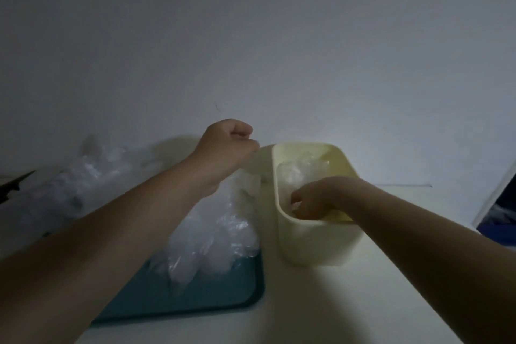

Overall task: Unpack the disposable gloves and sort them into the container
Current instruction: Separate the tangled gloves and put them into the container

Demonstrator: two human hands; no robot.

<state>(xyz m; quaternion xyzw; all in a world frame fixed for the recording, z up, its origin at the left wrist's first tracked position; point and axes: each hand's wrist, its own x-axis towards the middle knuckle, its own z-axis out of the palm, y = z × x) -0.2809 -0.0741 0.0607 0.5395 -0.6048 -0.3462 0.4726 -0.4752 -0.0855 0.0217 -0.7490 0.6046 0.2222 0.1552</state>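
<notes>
A pale yellow container (315, 243) stands on the white table, right of a teal tray (223, 288). Clear disposable gloves (212, 243) lie heaped on the tray, and more gloves (300, 169) sit inside the container. My left hand (226, 145) is raised in a fist beside the container's left rim and grips a hanging bunch of clear gloves (245, 184). My right hand (315, 198) reaches down into the container, its fingers curled over the gloves there; its fingertips are hidden.
A loose mound of clear plastic wrapping (83, 173) lies at the back left against the white wall. A dark object (16, 184) pokes in at the far left. The table's right edge (491, 204) drops off to something blue.
</notes>
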